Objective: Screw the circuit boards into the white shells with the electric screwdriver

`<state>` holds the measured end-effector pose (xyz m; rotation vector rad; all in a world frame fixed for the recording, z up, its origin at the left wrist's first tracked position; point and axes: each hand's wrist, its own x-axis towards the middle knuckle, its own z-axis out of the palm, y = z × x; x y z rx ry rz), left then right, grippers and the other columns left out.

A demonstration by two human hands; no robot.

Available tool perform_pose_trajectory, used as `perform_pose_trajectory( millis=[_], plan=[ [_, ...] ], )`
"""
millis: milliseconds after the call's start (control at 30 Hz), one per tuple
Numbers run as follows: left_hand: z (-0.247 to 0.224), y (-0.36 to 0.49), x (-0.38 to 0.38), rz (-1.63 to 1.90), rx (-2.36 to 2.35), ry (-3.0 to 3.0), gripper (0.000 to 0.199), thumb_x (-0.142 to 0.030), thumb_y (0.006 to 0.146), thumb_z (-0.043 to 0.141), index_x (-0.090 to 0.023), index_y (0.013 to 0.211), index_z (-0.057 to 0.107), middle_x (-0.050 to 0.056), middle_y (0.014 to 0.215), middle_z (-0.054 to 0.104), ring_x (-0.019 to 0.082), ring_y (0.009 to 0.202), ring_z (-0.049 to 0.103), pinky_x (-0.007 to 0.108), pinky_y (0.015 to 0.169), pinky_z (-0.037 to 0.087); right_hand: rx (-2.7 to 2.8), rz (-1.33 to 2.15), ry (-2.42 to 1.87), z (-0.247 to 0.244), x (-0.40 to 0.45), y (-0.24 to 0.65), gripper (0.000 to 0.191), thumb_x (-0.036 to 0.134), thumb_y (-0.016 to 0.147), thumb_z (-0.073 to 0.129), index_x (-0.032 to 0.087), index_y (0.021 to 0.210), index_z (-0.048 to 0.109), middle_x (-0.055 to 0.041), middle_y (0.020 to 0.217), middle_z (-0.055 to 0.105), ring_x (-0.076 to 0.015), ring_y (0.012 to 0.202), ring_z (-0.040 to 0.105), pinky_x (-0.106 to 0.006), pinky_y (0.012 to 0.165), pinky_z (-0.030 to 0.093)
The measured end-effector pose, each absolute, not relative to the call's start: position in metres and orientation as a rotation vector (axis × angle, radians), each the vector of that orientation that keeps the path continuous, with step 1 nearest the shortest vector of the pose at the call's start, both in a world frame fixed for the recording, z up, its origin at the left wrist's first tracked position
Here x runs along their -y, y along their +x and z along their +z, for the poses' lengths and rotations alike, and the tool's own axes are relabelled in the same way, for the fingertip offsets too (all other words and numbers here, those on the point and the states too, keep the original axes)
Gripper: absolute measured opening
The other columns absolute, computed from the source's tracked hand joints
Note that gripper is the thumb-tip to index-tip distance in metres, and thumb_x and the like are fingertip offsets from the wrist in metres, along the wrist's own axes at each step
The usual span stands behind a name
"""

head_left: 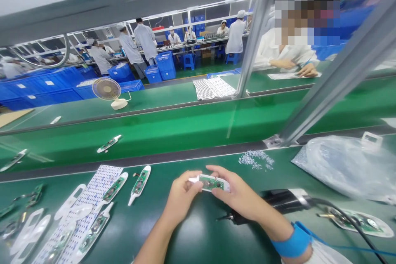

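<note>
Between my hands is a white, narrow-tipped plastic casing with a green circuit board [212, 182] inside, board side up. My left hand [181, 198] pinches its narrow tip end, at the left. My right hand [239, 194] grips the broad end with thumb and fingers, and a blue wrist strap [292, 241] is on that arm. Under my right forearm lies a black electric screwdriver [278, 203], its bit pointing left. A similar casing with a board [140, 183] rests on the bench to the left of my hands.
Small screws [255, 159] lie scattered beyond my right hand. A clear plastic bag [337, 169] and another board assembly [361, 222] are at right. White casing parts [31, 231] and a sticker sheet [105, 175] lie at left. Casings sit on the green belt [173, 132]. A co-worker [287, 53] sits opposite.
</note>
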<state>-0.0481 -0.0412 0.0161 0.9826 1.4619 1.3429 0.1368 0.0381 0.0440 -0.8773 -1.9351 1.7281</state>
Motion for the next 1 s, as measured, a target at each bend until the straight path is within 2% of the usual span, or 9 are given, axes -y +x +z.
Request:
perform_pose_trajectory(
  millis=[133,200,267,367,500,667,767,900,1000],
  plan=[
    [0.011,-0.054,0.042,1.361,-1.578,0.967,0.037,-0.040,0.078,0.075,-0.015,0.105,0.072,0.004,0.084,0.072,0.016,0.072,0.066,0.026,0.070,0.053,1.725,1.738,-0.900,0.040,-0.038,0.134,0.078,0.032,0.076,0.071,0.023,0.148,0.041,-0.0132,0.137,0.055,-0.0237,0.097,0.062,-0.041,0.084,0.050],
    [0.009,-0.059,0.039,1.391,-1.671,0.981,0.039,-0.043,0.079,0.074,-0.015,0.105,0.072,0.006,0.088,0.074,0.017,0.075,0.067,0.028,0.072,0.053,1.511,1.673,-0.945,0.038,-0.042,0.131,0.073,0.039,0.073,0.078,0.024,0.139,0.050,-0.0128,0.136,0.055,-0.0261,0.108,0.060,-0.041,0.088,0.050],
    [0.009,-0.067,0.026,1.406,-1.781,1.035,0.041,-0.048,0.081,0.070,-0.015,0.107,0.071,0.008,0.095,0.075,0.019,0.078,0.068,0.029,0.073,0.054,1.235,1.590,-0.989,0.035,-0.049,0.131,0.061,0.047,0.069,0.084,0.023,0.120,0.061,-0.0106,0.124,0.061,-0.0266,0.110,0.058,-0.038,0.087,0.049],
    [0.016,-0.084,-0.018,1.327,-2.016,1.194,0.043,-0.052,0.085,0.064,-0.016,0.107,0.071,0.009,0.101,0.075,0.021,0.083,0.070,0.030,0.075,0.054,0.843,1.708,-0.884,0.036,-0.059,0.135,0.047,0.061,0.070,0.082,0.022,0.090,0.066,-0.0053,0.092,0.065,-0.0209,0.085,0.060,-0.033,0.073,0.048],
    [0.029,-0.110,-0.105,1.201,-2.218,1.268,0.035,-0.045,0.089,0.059,-0.017,0.107,0.070,0.011,0.107,0.075,0.024,0.095,0.070,0.033,0.084,0.052,0.443,2.112,-0.424,0.047,-0.062,0.147,0.060,0.078,0.076,0.065,0.019,0.067,0.062,-0.0005,0.067,0.053,-0.0146,0.058,0.049,-0.029,0.056,0.040],
    [0.034,-0.121,-0.171,1.007,-2.383,1.276,0.024,-0.043,0.083,0.066,-0.021,0.092,0.071,0.012,0.102,0.075,0.038,0.113,0.062,0.052,0.101,0.041,0.376,2.236,-0.035,0.053,-0.057,0.152,0.071,0.087,0.073,0.058,0.017,0.065,0.062,0.0010,0.062,0.047,-0.0143,0.056,0.046,-0.028,0.054,0.037],
    [0.038,-0.116,-0.174,0.947,-2.415,1.338,0.032,-0.048,0.078,0.071,-0.021,0.095,0.072,0.014,0.109,0.073,0.043,0.120,0.056,0.058,0.105,0.036,0.409,2.235,0.034,0.048,-0.055,0.150,0.072,0.089,0.073,0.055,0.018,0.066,0.061,0.0009,0.062,0.047,-0.0149,0.058,0.047,-0.028,0.054,0.037],
    [0.041,-0.089,-0.133,1.064,-2.391,1.382,0.053,-0.060,0.091,0.050,-0.018,0.119,0.066,0.018,0.132,0.064,0.037,0.126,0.053,0.051,0.107,0.039,0.511,2.154,-0.062,0.052,-0.062,0.146,0.073,0.091,0.074,0.050,0.019,0.068,0.058,0.0016,0.062,0.048,-0.0145,0.054,0.047,-0.028,0.052,0.037],
    [0.026,-0.063,-0.071,1.334,-2.238,1.268,0.063,-0.067,0.093,0.039,-0.019,0.128,0.060,0.014,0.128,0.065,0.030,0.110,0.063,0.040,0.088,0.051,0.751,1.855,-0.408,0.072,-0.081,0.162,0.059,0.080,0.077,0.063,0.022,0.072,0.054,0.0037,0.058,0.048,-0.0130,0.049,0.044,-0.027,0.050,0.035]
  ],
)
